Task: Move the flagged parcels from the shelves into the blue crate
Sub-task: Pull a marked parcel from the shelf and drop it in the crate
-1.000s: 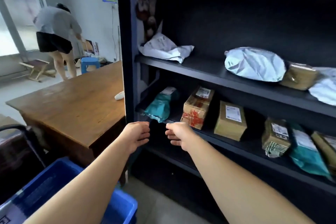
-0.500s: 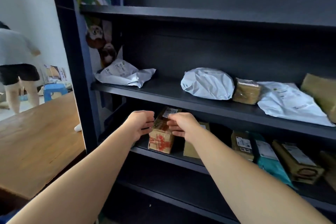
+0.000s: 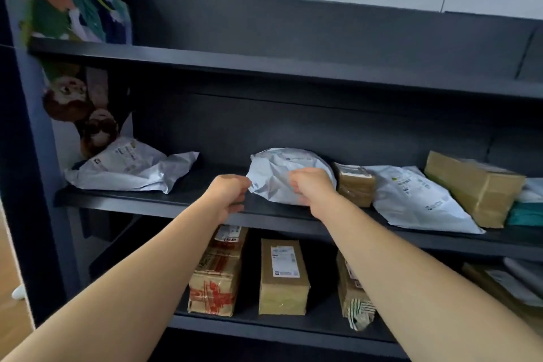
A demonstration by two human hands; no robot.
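Head view: right hand hides white mailer front; grip unclear.

white mailer bags: 3 | cardboard boxes: 5 | hands: 2

Both bare forearms reached forward and upward from the lower corners of the view, drawing closer together toward the hands. The left hand was seen from the back, its wrist nearly straight, its fingers curled inward and its thumb set against them at the edge of a white mailer bag, which it seemed to pinch at the corner. The right hand was level with it and a little apart, also seen from the back, knuckles up, fingers curled down into the crinkled front of the same bag. The fingertips of both hands were hidden from view.
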